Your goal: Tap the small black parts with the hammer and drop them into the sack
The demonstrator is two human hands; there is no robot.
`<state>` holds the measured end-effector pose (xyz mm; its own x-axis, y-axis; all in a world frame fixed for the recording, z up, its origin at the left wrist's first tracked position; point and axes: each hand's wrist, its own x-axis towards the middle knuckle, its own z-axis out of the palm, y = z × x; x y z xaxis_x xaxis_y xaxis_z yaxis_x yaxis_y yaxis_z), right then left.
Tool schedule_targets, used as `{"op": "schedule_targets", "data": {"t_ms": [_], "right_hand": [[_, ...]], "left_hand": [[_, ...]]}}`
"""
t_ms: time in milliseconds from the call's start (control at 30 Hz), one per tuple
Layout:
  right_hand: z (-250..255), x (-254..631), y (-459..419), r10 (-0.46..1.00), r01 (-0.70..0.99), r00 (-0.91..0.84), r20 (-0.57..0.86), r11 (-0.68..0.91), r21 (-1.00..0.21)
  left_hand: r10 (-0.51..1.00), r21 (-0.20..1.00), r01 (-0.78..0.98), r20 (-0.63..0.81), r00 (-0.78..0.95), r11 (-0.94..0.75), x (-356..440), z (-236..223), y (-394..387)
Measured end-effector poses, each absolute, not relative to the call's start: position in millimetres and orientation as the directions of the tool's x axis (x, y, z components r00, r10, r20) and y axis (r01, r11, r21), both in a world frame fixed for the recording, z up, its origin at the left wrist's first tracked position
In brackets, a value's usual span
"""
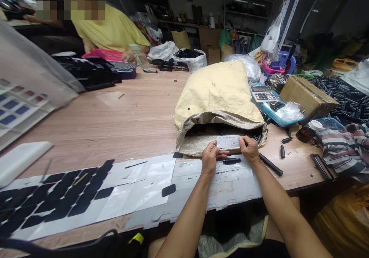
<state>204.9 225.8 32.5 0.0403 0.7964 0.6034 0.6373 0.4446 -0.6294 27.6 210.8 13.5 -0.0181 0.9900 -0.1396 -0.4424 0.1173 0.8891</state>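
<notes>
White paper slip (228, 142), small, rectangular and nearly flat, is held up with its long sides running sideways in front of a sack's open mouth, above the right half of the tabletop (138, 114) and in from its near edge. Its face bears a row of dark marks along the top and finer lines of print below, all too small to read. The person's left hand (211, 157) pinches its left end between thumb and fingers; the right hand (249, 149) grasps the right end likewise.

The yellowish sack (215, 90) lies on its side, mouth toward the tabletop's near edge, with a paler woven lining and black pieces inside. Just below the slip lies a short black piece (232, 160), and to the right of it a longer black tube (271, 164) slants toward the near edge. Beside the sack, toward the right edge, a calculator (263, 93) rests on a blue tray (291, 122); its maker's label is not legible. Next to them stands a brown cardboard box (307, 98). Rounded black pads (104, 193) cover part of a white sheet (141, 197) along the near edge at left. Beyond the far left, a co-worker in a yellow shirt (115, 29) sits.
</notes>
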Motion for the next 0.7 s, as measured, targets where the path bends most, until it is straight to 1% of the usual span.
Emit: {"op": "schedule_targets", "data": {"t_ms": [700], "right_hand": [[33, 205, 226, 0.817, 0.648, 0.057, 0.574, 0.407, -0.644]], "left_hand": [[0.989, 0.906, -0.408, -0.141, -0.042, 0.112, 30, 24, 207]]}}
